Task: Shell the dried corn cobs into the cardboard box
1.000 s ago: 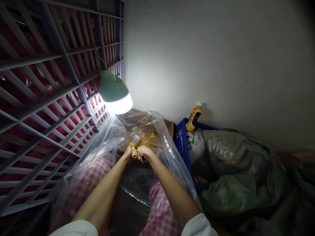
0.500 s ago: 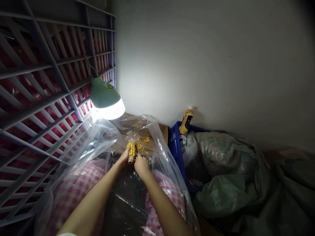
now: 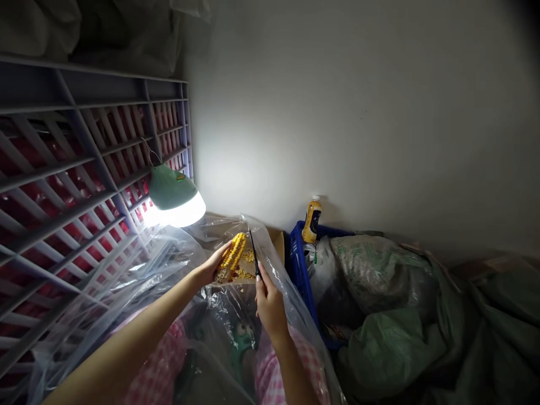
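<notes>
My left hand [image 3: 214, 266] is closed around a yellow corn cob [image 3: 233, 255], holding it at a slant with its upper end tipped to the right. Bare pale patches show at the cob's lower end. In my right hand [image 3: 270, 304] is a slim black screwdriver-like tool [image 3: 255, 254], pointing up and slightly left; its exact kind is hard to make out. The tool stands just right of the cob, apart from it. Loose corn kernels [image 3: 243, 274] lie below and behind in a cardboard box [image 3: 277, 243], partly hidden by the cob and my hands.
Clear plastic sheeting [image 3: 169, 270] spreads over my lap and the box. A lit green lamp [image 3: 172, 191] hangs from the crate wall [image 3: 105, 169] at left. At right, a blue basket [image 3: 297, 253] holds a yellow bottle [image 3: 312, 219] and bags [image 3: 379, 270].
My right hand has drawn the tool away from the cob to the right and raised it upright. The cob has tilted rightward in my left hand. The view has tipped upward.
</notes>
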A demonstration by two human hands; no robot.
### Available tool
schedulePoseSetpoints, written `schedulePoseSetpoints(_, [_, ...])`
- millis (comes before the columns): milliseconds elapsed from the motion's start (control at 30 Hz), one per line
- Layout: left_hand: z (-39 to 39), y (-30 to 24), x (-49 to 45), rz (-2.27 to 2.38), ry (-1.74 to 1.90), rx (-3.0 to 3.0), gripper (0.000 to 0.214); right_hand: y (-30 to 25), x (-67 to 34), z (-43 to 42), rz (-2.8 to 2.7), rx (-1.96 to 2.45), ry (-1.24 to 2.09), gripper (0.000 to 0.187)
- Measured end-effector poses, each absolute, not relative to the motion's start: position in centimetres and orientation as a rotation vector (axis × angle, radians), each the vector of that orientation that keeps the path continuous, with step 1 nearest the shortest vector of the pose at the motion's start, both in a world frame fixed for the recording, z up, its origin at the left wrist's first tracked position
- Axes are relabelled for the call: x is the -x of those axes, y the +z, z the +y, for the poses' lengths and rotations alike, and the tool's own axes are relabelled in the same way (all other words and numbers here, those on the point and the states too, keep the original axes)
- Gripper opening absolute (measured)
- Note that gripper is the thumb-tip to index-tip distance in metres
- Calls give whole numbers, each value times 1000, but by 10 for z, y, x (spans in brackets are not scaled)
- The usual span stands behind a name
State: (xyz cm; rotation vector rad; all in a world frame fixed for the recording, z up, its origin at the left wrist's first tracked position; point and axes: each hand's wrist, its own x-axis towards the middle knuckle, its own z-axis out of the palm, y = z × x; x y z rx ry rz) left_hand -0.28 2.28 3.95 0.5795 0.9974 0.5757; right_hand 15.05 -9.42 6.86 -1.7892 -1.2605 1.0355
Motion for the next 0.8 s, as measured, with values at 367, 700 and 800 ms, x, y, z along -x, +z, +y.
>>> schedulePoseSetpoints(367, [32,56,-7,1035,705,-567,46,67,-150,-91,-1425,1843,709,44])
schedulePoseSetpoints(700, [33,53,1,985,676,-558,50,64,-136,-87,-1464,1824,692,43])
schedulePoseSetpoints(800, [33,51,2,941,679,-558,49,62,-138,-83,-1278,1833,842,46])
